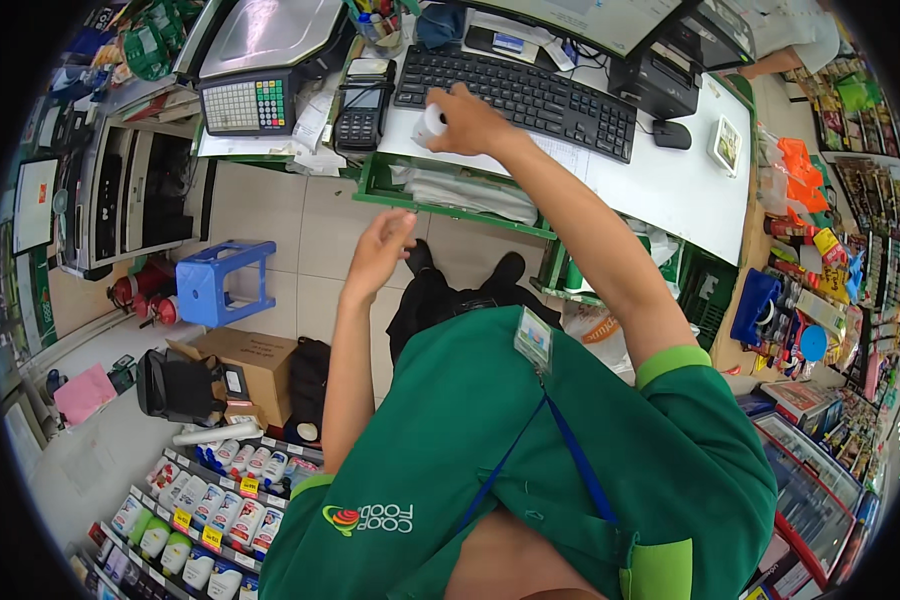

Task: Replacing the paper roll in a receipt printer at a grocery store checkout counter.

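Note:
My right hand (467, 122) is closed around a small white paper roll (430, 126), just above the white counter (670, 205) at the front edge of the black keyboard (530, 100). Left of the roll lies a black card payment terminal (360, 115). My left hand (378, 252) hangs below the counter edge, fingers loosely bent and apart, with nothing visible in it. Nearest to it is a pulled-out green drawer (450, 208) with folded clear plastic bags (480, 192) inside.
A scale (260, 100) stands at the far left, a monitor (590, 20) at the back. A mouse (672, 134) lies right of the keyboard. On the floor to the left are a blue stool (225, 283) and a cardboard box (245, 365). Shelved bottles (205, 505) stand lower left.

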Motion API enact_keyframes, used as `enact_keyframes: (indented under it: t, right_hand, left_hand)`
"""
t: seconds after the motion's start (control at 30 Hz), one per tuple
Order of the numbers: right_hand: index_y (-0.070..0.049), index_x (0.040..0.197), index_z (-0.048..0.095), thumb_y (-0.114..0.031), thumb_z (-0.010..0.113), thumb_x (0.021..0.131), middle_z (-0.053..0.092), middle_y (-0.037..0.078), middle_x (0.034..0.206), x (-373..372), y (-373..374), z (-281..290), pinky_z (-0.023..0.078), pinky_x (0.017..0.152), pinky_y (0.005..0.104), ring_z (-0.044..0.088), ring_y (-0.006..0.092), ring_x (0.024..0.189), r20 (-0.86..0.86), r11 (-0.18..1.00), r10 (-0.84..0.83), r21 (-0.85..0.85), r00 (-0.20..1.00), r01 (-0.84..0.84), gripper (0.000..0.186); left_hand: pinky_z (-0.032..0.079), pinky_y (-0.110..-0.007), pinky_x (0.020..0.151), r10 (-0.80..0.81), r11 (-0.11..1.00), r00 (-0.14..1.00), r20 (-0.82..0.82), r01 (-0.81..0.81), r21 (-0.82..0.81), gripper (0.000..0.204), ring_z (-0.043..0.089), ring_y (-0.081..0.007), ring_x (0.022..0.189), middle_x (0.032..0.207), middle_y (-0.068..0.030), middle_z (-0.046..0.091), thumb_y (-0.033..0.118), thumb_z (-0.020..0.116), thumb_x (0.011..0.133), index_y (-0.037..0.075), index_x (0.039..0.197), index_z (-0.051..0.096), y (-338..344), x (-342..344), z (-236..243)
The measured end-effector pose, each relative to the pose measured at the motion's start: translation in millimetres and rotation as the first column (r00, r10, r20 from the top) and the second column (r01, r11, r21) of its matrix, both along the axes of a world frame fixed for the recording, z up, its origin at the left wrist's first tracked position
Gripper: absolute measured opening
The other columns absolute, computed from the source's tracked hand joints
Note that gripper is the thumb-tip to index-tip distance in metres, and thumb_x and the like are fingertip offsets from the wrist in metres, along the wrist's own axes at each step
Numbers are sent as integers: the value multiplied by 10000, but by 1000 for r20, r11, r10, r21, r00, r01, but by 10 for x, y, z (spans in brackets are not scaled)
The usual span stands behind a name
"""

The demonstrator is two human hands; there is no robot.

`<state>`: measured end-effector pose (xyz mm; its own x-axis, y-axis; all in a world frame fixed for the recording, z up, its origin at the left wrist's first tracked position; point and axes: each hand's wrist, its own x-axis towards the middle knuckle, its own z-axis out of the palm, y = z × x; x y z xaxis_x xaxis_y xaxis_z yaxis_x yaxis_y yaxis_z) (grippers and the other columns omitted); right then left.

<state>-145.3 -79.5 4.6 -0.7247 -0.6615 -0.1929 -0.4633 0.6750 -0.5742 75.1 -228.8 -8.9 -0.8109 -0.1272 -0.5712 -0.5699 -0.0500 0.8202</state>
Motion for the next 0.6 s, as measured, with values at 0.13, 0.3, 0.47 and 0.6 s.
enact_keyframes:
  t: [0.13, 0.3, 0.47, 0.6]
  right_hand:
    - [-148, 1298, 460, -287, 807, 710, 494, 208, 1204, -5, -430, -115, 487, 927, 496, 528, 431, 1129, -176, 990, 63, 137, 982, -39, 697]
    - [-66, 1371, 403, -284, 836, 712, 502, 211, 1224, 331, -66, -163, 492, 925, 474, 535, 421, 1113, -243, 968, -191, -207, 951, 141, 818]
    - [-7, 1271, 487, -185, 777, 811, 552, 196, 1157, 1458, 1019, -787, 524, 832, 381, 595, 314, 1035, -163, 859, -439, -365, 883, 360, 573]
    - [-2, 1069, 608, -208, 693, 876, 650, 100, 864, 2707, 1873, -1332, 525, 690, 327, 643, 201, 772, 166, 554, -819, -21, 550, 832, 296]
  left_hand:
    - [502, -321, 834, -2, 999, 998, 63, -1, 46, 507, 634, -186, 952, 1094, -104, 647, 444, 605, 954, 30, 1244, 563, -45, 190, -195]
    - [493, -316, 822, -37, 996, 997, 62, 31, 85, 492, 628, -168, 930, 1061, -85, 654, 454, 602, 953, 35, 1208, 576, -175, 149, -319]
    - [486, -266, 732, -266, 964, 962, -63, 264, -37, 342, 609, -124, 800, 883, -49, 650, 344, 624, 960, 24, 1080, 619, -254, -197, -212]
    - [465, -270, 659, -445, 891, 781, -439, 433, -133, 236, 580, -115, 708, 764, -44, 619, 241, 588, 973, 10, 959, 631, -104, -940, 110]
